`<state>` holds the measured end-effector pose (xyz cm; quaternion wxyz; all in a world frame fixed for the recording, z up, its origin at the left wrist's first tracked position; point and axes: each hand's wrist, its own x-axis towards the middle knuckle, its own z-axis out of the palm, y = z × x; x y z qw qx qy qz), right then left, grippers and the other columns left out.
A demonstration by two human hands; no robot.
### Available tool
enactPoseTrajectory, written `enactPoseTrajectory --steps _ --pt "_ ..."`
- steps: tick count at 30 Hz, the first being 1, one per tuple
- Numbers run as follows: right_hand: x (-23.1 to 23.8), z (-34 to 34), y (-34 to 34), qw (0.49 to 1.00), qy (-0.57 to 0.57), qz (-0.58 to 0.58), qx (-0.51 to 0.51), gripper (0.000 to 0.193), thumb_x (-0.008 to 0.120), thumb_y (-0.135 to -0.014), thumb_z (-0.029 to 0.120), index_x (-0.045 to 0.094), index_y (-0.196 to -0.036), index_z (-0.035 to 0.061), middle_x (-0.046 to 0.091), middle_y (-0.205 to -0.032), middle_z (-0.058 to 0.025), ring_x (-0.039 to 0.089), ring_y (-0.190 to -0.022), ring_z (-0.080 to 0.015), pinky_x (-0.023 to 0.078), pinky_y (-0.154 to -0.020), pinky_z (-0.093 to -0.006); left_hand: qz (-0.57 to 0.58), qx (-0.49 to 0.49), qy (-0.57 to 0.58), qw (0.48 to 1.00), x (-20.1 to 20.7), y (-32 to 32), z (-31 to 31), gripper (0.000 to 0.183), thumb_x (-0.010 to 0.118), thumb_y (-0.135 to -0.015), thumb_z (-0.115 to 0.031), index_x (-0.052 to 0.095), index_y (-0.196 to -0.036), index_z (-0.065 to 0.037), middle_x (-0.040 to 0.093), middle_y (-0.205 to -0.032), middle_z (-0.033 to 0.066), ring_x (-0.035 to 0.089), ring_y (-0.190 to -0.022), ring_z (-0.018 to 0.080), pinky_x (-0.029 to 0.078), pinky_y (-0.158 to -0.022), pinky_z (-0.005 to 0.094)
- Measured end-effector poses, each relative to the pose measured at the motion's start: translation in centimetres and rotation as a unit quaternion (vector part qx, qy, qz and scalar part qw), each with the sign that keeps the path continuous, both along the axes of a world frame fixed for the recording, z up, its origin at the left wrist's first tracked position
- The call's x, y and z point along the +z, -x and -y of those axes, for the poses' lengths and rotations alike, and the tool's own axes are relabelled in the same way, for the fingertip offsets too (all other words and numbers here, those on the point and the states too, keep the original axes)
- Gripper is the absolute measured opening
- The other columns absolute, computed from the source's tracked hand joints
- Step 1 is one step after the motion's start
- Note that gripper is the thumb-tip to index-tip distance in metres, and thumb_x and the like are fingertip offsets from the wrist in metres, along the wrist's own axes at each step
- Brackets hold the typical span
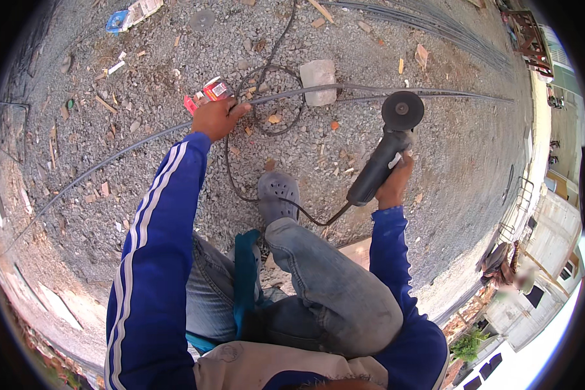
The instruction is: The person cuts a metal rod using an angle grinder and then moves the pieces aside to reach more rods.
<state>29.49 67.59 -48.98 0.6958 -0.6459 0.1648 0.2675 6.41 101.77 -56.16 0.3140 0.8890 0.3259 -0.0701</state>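
Observation:
My left hand (218,117) grips a long thin steel rod (344,89) that runs across the gravel and rests on a grey concrete block (318,81). My right hand (395,182) holds a black angle grinder (382,159) by its body, its round disc (403,110) just below the rod to the right of the block. The grinder's black cable (266,123) loops over the gravel between my hands. I crouch with a grey clog (278,194) planted between the two hands.
A small red and white packet (209,92) lies by my left hand. Wood scraps and litter dot the gravel. More steel rods (429,26) lie at the top right. Buildings and a person (506,266) stand at the right.

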Motion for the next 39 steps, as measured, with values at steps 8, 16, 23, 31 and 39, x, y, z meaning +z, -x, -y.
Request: enactPoseTrajectory --steps 8,16,23,31,39 --pt "-1.7 2.1 1.5 0.996 -0.051 -0.048 -0.063 0.035 0.053 -0.095 0.039 0.056 -0.108 0.0066 0.063 -0.092 -0.0111 0.065 -0.077 -0.0244 0.056 -0.067 -0.0391 -0.012 0.0 -0.019 1.0 -0.1 0.1 -0.1 0.056 0.052 -0.092 -0.059 0.071 -0.097 -0.006 0.066 -0.077 0.0191 0.065 -0.077 0.0381 0.049 -0.072 0.0483" --pt "-6.6 8.3 1.1 0.99 0.018 -0.073 -0.122 0.032 0.069 -0.084 0.036 0.058 -0.097 0.0093 0.059 -0.078 -0.0048 0.061 -0.066 -0.019 0.053 -0.06 -0.0348 0.027 0.059 -0.026 0.998 9.0 -0.3 -0.8 0.048 0.057 -0.093 -0.052 0.067 -0.088 -0.005 0.059 -0.064 0.0153 0.057 -0.059 0.0303 0.044 -0.058 0.0404" --pt "-8.6 10.1 1.8 0.969 -0.024 -0.026 -0.244 0.035 0.071 -0.08 0.037 0.06 -0.096 0.0075 0.059 -0.078 -0.0047 0.06 -0.066 -0.0209 0.052 -0.063 -0.0356 0.158 0.073 -0.103 0.979 22.9 0.0 -6.6 0.045 0.06 -0.096 -0.042 0.06 -0.077 -0.001 0.048 -0.058 0.01 0.044 -0.053 0.0173 0.038 -0.052 0.0353" --pt "-6.2 9.3 2.8 0.893 0.353 0.047 -0.275 0.063 0.072 -0.074 0.045 0.067 -0.102 -0.0106 0.068 -0.1 -0.0204 0.064 -0.087 -0.0321 0.049 -0.08 -0.043 0.279 0.034 -0.134 0.95 38.1 0.4 -10.7 0.046 0.055 -0.1 -0.036 0.051 -0.07 -0.002 0.042 -0.064 -0.0014 0.034 -0.062 0.0074 0.03 -0.055 0.0276" --pt "-14.9 14.0 3.1 0.893 0.419 -0.033 -0.161 0.086 0.048 -0.083 0.07 0.066 -0.11 -0.01 0.065 -0.111 -0.0306 0.061 -0.106 -0.0441 0.043 -0.095 -0.049 0.295 0.044 -0.146 0.943 45.7 1.7 -11.5 0.048 0.052 -0.102 -0.037 0.046 -0.066 -0.006 0.037 -0.062 -0.0038 0.03 -0.06 0.0071 0.026 -0.054 0.0278"
